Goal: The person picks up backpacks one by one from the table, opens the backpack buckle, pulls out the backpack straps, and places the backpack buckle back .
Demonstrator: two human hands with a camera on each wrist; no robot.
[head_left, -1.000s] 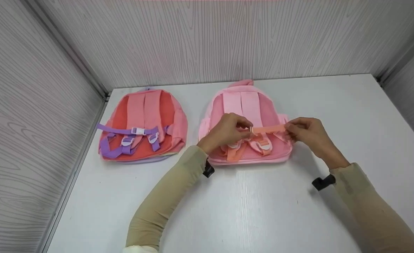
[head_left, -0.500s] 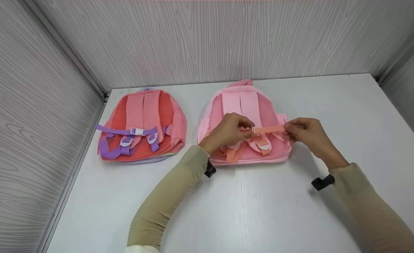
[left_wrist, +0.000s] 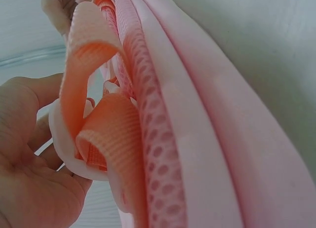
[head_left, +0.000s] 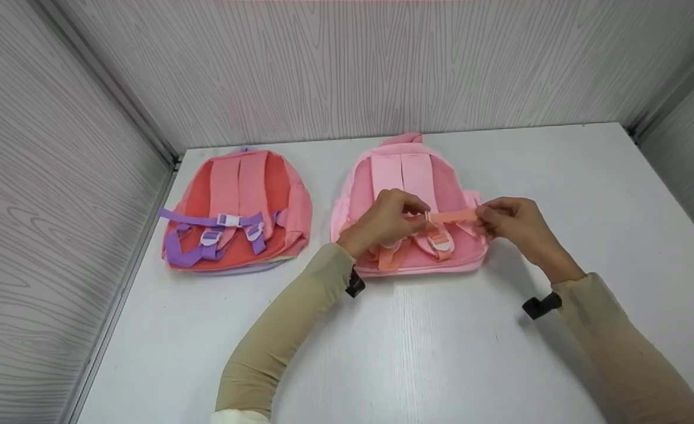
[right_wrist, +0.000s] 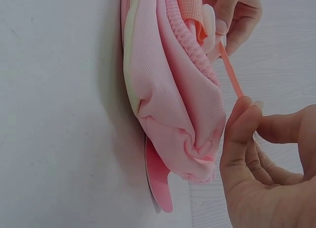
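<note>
Coral backpack (head_left: 226,194), there it lay, at nine o'clock from the pink backpack (head_left: 409,174) on the white table (head_left: 417,353)! Over the pink one, the left hand (head_left: 385,221) pinched the pale buckle (right_wrist: 213,51); toward three o'clock ran the orange strap (head_left: 454,217), straight and taut-looking, its end nipped by the right hand (head_left: 515,221). Clean work seemed to call for a steady buckle, an untwisted strap and a level, unhurried pull.

Left backpack (head_left: 239,191) beside right backpack (head_left: 403,176) on table (head_left: 435,347), wall (head_left: 347,70) behind.
</note>
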